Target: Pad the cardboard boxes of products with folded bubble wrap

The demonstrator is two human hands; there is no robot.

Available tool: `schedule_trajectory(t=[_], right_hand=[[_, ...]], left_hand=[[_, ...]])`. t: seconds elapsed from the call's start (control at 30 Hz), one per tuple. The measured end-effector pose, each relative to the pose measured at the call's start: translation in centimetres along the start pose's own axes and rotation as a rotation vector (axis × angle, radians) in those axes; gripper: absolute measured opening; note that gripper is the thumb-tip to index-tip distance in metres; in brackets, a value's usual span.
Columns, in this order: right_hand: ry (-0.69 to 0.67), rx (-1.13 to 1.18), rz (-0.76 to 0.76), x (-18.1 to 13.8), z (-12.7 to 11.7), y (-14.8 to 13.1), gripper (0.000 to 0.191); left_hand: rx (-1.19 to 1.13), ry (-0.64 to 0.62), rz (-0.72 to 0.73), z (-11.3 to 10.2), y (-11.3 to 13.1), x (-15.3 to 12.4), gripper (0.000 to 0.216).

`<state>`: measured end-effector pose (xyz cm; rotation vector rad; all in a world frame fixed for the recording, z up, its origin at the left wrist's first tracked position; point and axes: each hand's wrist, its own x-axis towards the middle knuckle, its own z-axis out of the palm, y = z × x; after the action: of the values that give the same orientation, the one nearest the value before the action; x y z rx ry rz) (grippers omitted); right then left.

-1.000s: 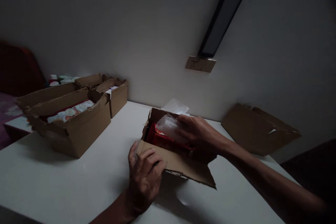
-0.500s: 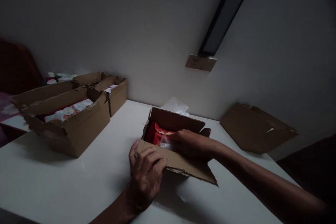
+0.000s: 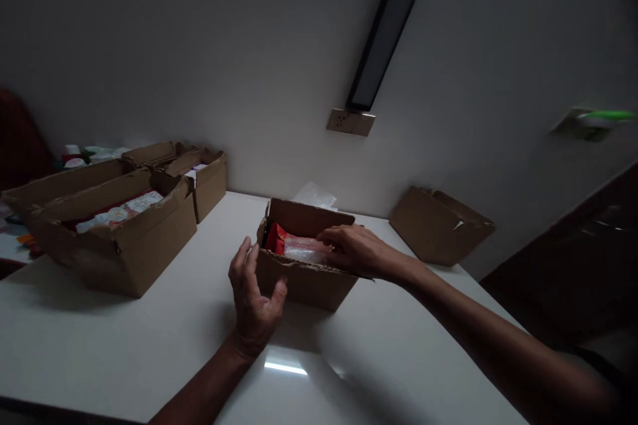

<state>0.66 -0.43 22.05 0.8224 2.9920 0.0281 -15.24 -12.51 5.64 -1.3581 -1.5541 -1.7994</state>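
Note:
A small cardboard box (image 3: 304,282) stands open on the table in front of me. Inside it lie a red packet (image 3: 276,239) at the left end and a clear plastic bag (image 3: 302,249) beside it. My left hand (image 3: 256,302) is open, its fingers spread at the box's left front corner; whether they touch the cardboard is unclear. Over the right part of the box, my right hand (image 3: 351,249) reaches in from above. Its bent fingers close on the right end of the clear plastic bag, with the fingertips partly hidden.
On the left stand a larger cardboard box (image 3: 159,246) holding white printed packs (image 3: 122,212) and another box (image 3: 212,186) behind it. A tilted cardboard box (image 3: 438,226) rests by the wall at right. Clear plastic (image 3: 314,194) lies behind the middle box. The white table (image 3: 199,345) has a front edge.
My left hand has let go of the front flap and spread its fingers. The front flap, folded outward before, now stands upright. The plastic bag looks flatter and more spread out. The view has turned right.

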Motion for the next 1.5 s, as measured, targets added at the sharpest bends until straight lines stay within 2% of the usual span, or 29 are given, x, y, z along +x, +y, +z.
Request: schedule_trajectory(t=[0.13, 0.2, 0.3, 0.37, 0.43, 0.47, 0.57, 0.63, 0.7, 0.77, 0.8, 0.87, 0.97, 1.1, 1.27, 1.5], right_hand=[[-0.176, -0.061, -0.033, 0.9, -0.2, -1.5, 0.018], [-0.213, -0.127, -0.030, 1.4, 0.0, -1.8, 0.019], [-0.110, -0.182, -0.044, 1.9, 0.6, -1.4, 0.019], [0.002, -0.219, -0.043, 2.1, 1.1, -0.9, 0.039], [0.012, -0.227, -0.023, 2.5, 1.5, -0.8, 0.059], [-0.032, -0.218, -0.011, 2.7, 1.6, -0.9, 0.055], [-0.159, -0.188, -0.025, 2.9, 1.4, -1.3, 0.020], [-0.147, -0.160, -0.032, 2.7, 0.7, -1.2, 0.015], [-0.069, -0.079, 0.011, 2.4, -0.5, -0.7, 0.012], [-0.011, 0.039, 0.071, 2.4, -1.8, 0.0, 0.012], [-0.025, 0.095, 0.082, 2.6, -2.3, 0.2, 0.012], [-0.152, 0.174, 0.029, 3.2, -2.6, 0.2, 0.010], [-0.353, 0.144, -0.080, 4.6, -1.5, -0.7, 0.003], [-0.381, 0.031, -0.084, 5.6, 0.3, -1.7, 0.011], [-0.492, 0.108, -0.116, 5.6, 0.6, -1.4, 0.009], [-0.371, -0.090, -0.029, 6.6, 0.8, -3.4, 0.020]], left_hand=[[-0.111, -0.044, -0.126, 0.3, -0.5, -0.3, 0.077], [-0.146, -0.067, -0.182, 0.3, -1.0, -0.4, 0.077], [-0.169, -0.071, -0.256, 0.5, -1.5, -0.4, 0.078], [-0.192, -0.079, -0.288, 0.5, -1.6, -0.3, 0.078], [-0.207, -0.082, -0.300, 0.6, -1.6, -0.3, 0.078], [-0.210, -0.081, -0.302, 0.6, -1.6, -0.3, 0.078], [-0.198, -0.071, -0.316, 0.7, -1.6, -0.2, 0.078], [-0.186, -0.072, -0.328, 0.7, -1.6, -0.2, 0.077], [-0.173, -0.078, -0.340, 0.7, -1.7, -0.3, 0.076], [-0.164, -0.086, -0.344, 0.7, -1.7, -0.3, 0.076], [-0.162, -0.085, -0.342, 0.7, -1.7, -0.3, 0.075], [-0.170, -0.080, -0.337, 0.6, -1.6, -0.3, 0.074], [-0.179, -0.080, -0.344, 0.5, -1.6, -0.4, 0.074], [-0.159, -0.086, -0.351, 0.8, -1.8, -0.5, 0.073], [-0.181, -0.104, -0.325, 1.2, -1.6, -0.7, 0.071], [-0.182, -0.120, -0.317, 1.1, -1.3, -0.8, 0.074]])
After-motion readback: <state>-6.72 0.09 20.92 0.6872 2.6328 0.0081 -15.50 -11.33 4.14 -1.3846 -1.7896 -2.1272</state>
